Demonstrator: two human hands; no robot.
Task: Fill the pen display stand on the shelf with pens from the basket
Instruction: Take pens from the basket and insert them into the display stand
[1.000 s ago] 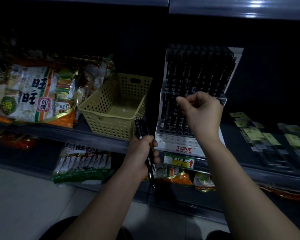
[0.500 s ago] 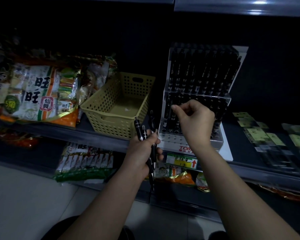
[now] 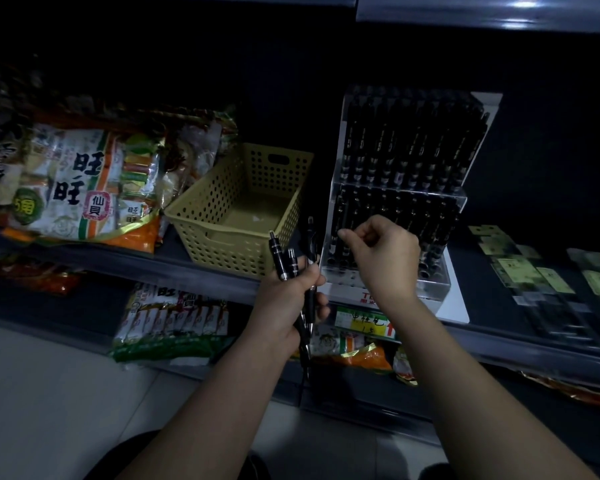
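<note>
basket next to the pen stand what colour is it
The basket is a dull yellow, with rows of small holes; head view shows it.

Black, silver-banded pens (image 3: 284,261) jut up from the left hand (image 3: 284,306), just before the yellow perforated basket (image 3: 236,216). Behind the right hand (image 3: 385,251), which pinches one pen (image 3: 343,216), the clear two-tier pen display stand (image 3: 395,188) holds rows of upright black pens.
</note>
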